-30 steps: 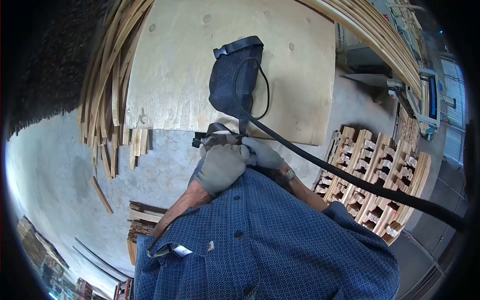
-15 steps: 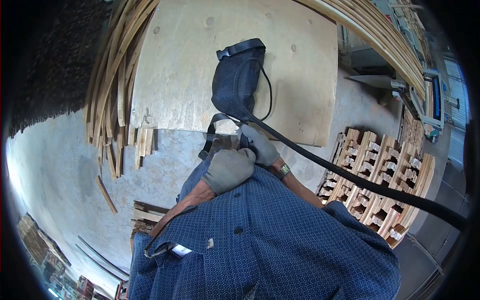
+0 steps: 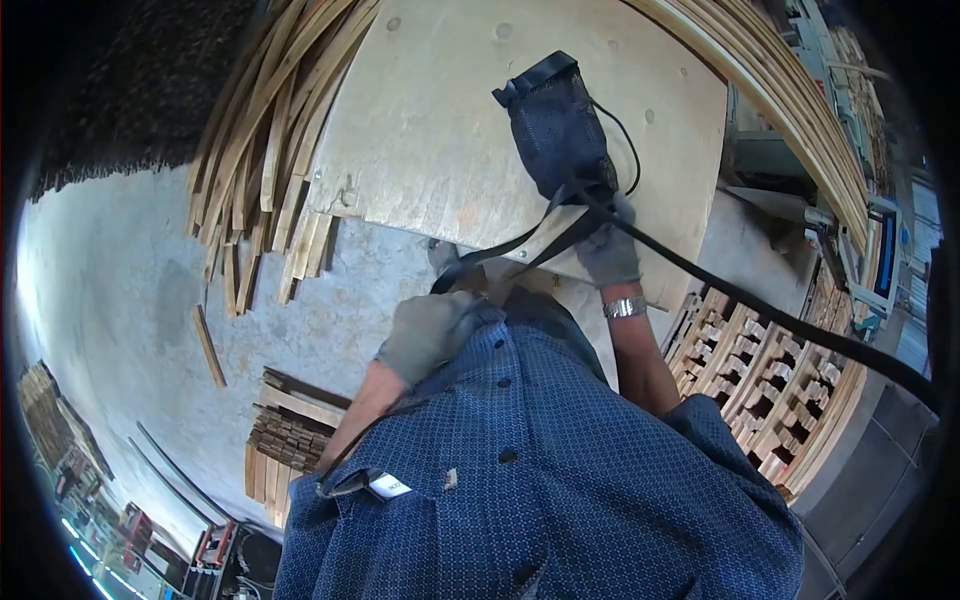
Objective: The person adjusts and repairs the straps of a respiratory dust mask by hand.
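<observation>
A black mesh pouch (image 3: 560,135) with a buckled top band lies on the plywood sheet (image 3: 430,130). A thick black cable (image 3: 740,305) runs from its lower end to the right. Black straps (image 3: 505,245) trail from the pouch toward my waist. My right hand (image 3: 608,250), grey-gloved with a metal watch at the wrist, is closed at the pouch's lower end where the strap starts; the cable partly covers its fingers. My left hand (image 3: 425,330), also gloved, is curled against the front of my blue patterned shirt (image 3: 500,430); what its fingers hold is hidden.
Long wooden strips (image 3: 270,150) lie along the sheet's left side, and more curve past its upper right. Stacked notched timber (image 3: 755,370) stands at the right. A small wood stack (image 3: 290,435) and one loose stick (image 3: 208,345) are on the floor at left.
My hands have separated: the right has gone forward and right to the pouch's lower end, the left has stayed by my shirt. The straps are drawn out more, and the view has shifted.
</observation>
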The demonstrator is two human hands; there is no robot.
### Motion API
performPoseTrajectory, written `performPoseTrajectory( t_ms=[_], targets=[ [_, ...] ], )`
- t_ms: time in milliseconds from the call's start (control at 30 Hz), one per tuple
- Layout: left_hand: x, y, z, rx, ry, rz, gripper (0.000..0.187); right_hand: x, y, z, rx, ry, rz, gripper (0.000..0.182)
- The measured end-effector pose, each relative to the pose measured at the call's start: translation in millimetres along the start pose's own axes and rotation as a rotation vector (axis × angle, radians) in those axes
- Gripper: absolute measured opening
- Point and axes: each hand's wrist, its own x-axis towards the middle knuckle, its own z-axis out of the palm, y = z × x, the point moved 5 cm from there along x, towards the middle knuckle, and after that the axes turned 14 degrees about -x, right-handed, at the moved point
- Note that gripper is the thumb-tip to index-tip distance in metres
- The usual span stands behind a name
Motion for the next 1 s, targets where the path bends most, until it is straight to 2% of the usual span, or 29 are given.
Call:
performPoseTrajectory(
  t_ms=[33,100,133,200,267,333,400,433,500,533,600,633,767,833,967,1000],
  targets=[
    [-8,-7,-6,-0.006,0.002,-0.003,0.015,0,-13,40,-0.155,0.315,-0.027,0.031],
    [-22,-14,-8,0.154,-0.131,0.064,0.012,5,-24,45,-0.273,0.422,-0.072,0.035],
    [-28,-13,-11,0.15,-0.128,0.055,0.012,7,-30,48,-0.334,0.479,-0.09,0.039],
    [-35,0,-16,0.328,-0.14,0.262,0.007,16,-42,34,-0.342,0.475,-0.074,0.034],
    [-44,-1,-16,0.396,-0.11,0.281,0.011,21,-48,28,-0.291,0.489,-0.054,0.032],
    [-52,2,-18,0.476,-0.079,0.297,0.017,19,-50,66,-0.402,0.494,-0.115,0.031],
    [-63,20,-37,0.495,0.325,0.45,0.017,22,-51,67,-0.434,0.47,-0.149,0.03],
    [-65,21,-39,0.5,0.323,0.448,0.017,24,-53,58,-0.431,0.458,-0.154,0.03],
    [-73,24,-53,0.495,0.577,0.417,0.021,31,-56,38,-0.39,0.458,-0.153,0.031],
    [-75,29,-52,0.502,0.579,0.417,0.021,33,-56,29,-0.351,0.471,-0.148,0.032],
    [-79,24,-59,0.129,0.67,0.159,0.025,34,-57,12,-0.337,0.471,-0.145,0.032],
    [-78,26,-62,0.169,0.688,0.227,0.025,36,-57,5,-0.327,0.474,-0.143,0.032],
    [-79,40,-63,0.205,0.698,0.218,0.029,47,-53,-3,-0.237,0.412,-0.143,0.03],
    [-79,36,-63,0.011,0.736,0.152,0.026,46,-53,6,-0.252,0.544,-0.197,0.022],
    [-78,21,-58,-0.156,0.878,0.137,0.024,54,-56,8,-0.233,0.461,-0.148,0.03],
    [-76,14,-57,-0.301,0.867,0.088,0.022,45,-54,45,-0.27,0.471,-0.156,0.03]
  ],
)
